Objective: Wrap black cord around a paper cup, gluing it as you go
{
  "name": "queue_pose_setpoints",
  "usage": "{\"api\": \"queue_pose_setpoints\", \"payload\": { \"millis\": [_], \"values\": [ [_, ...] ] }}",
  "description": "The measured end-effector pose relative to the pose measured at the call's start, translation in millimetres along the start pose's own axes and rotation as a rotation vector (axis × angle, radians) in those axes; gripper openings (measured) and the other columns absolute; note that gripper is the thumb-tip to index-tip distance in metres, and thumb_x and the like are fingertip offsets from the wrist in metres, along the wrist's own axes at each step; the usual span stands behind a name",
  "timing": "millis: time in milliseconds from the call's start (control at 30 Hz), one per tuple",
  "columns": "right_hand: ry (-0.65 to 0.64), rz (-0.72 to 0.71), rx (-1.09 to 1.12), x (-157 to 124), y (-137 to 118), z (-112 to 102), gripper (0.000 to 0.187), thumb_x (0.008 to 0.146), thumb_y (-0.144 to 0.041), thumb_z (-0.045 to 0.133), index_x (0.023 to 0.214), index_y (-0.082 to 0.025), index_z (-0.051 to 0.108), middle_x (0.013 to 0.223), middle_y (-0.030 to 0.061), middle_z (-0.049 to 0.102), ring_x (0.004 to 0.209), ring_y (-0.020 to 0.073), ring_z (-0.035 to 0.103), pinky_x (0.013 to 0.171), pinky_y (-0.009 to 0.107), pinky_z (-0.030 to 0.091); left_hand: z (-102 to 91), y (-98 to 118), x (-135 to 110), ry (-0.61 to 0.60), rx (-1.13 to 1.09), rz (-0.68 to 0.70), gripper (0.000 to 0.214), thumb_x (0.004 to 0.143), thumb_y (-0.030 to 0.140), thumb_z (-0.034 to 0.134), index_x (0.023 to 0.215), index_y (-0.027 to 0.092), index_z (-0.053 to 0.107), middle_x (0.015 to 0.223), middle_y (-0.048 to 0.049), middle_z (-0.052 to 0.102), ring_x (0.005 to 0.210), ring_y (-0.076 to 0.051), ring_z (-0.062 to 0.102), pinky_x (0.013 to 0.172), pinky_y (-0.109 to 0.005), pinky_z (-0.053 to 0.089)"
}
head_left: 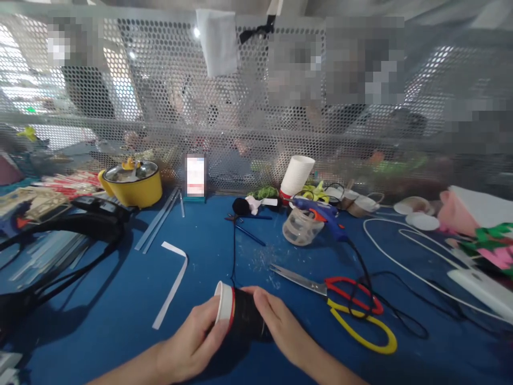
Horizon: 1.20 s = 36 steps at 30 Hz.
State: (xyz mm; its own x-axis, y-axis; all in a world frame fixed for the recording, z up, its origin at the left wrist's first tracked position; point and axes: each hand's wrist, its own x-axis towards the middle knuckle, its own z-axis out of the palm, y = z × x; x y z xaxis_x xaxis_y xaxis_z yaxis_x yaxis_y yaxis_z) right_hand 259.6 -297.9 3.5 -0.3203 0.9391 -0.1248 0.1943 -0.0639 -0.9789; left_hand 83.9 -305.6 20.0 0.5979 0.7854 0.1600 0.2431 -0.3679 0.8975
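A paper cup (225,305) lies on its side near the front of the table, its white rim facing left with a red and yellow band beside it. Black cord (247,313) covers most of its wall. My left hand (200,331) grips the rim, fingertips inside the mouth. My right hand (276,321) is closed around the wrapped part toward the cup's base, its fingers partly hidden behind. From the cup a strand runs back to a small black ball of cord (241,207). Scissors (300,280) with red and yellow handles lie to the right of my right hand.
A glue gun (320,209) rests on a clear plastic holder (300,230). Stacked white cups (297,174), a yellow pot (138,184) and a lit phone (195,175) stand along the perforated screen. A white paper strip (176,283) and a black strap-like object (92,219) lie left.
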Motion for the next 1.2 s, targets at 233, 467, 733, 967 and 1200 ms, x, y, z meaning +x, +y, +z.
{"api": "queue_pose_setpoints", "payload": {
  "millis": [233,467,733,967,1200],
  "values": [
    [0.053,-0.042,-0.033,1,3,-1,0.042,0.083,-0.048,0.033,0.095,-0.016,0.058,0.082,0.0053,0.062,0.081,0.0195,0.057,0.073,0.031,0.043,1.6,-6,-1,0.054,-0.032,-0.065,0.025,0.084,0.027,0.035,0.094,0.012,0.053,0.086,-0.0072,0.057,0.077,-0.017,0.050,0.073,-0.025,0.041],
    [0.116,-0.081,-0.071,3,6,4,0.042,0.081,-0.049,0.035,0.094,-0.015,0.056,0.078,0.0046,0.061,0.075,0.0187,0.055,0.068,0.029,0.042,5.8,-10,-1,0.206,-0.133,-0.188,0.031,0.083,0.039,0.036,0.071,0.014,0.050,0.065,0.0008,0.047,0.062,-0.011,0.042,0.059,-0.021,0.036],
    [0.092,-0.110,-0.138,0,3,7,0.039,0.081,-0.046,0.037,0.097,-0.014,0.051,0.078,0.0051,0.059,0.070,0.0167,0.054,0.063,0.028,0.043,7.6,-11,-1,0.192,-0.256,-0.256,0.033,0.082,0.042,0.037,0.078,0.013,0.053,0.071,-0.0012,0.051,0.067,-0.013,0.043,0.064,-0.023,0.036],
    [0.097,-0.195,-0.201,-1,8,6,0.034,0.080,-0.040,0.044,0.101,-0.014,0.049,0.092,0.0087,0.059,0.080,0.0174,0.056,0.072,0.031,0.045,7.1,-11,2,0.251,-0.409,-0.369,0.036,0.078,0.045,0.045,0.079,0.011,0.058,0.064,0.0006,0.051,0.061,-0.011,0.041,0.059,-0.022,0.034],
    [0.132,-0.349,-0.339,-1,14,3,0.029,0.075,-0.035,0.053,0.098,-0.017,0.049,0.092,0.0077,0.057,0.084,0.0183,0.055,0.075,0.034,0.045,8.5,-20,4,0.256,-0.499,-0.445,0.041,0.076,0.048,0.045,0.074,0.010,0.057,0.058,0.0013,0.049,0.053,-0.009,0.038,0.051,-0.020,0.029]
  ]
}}
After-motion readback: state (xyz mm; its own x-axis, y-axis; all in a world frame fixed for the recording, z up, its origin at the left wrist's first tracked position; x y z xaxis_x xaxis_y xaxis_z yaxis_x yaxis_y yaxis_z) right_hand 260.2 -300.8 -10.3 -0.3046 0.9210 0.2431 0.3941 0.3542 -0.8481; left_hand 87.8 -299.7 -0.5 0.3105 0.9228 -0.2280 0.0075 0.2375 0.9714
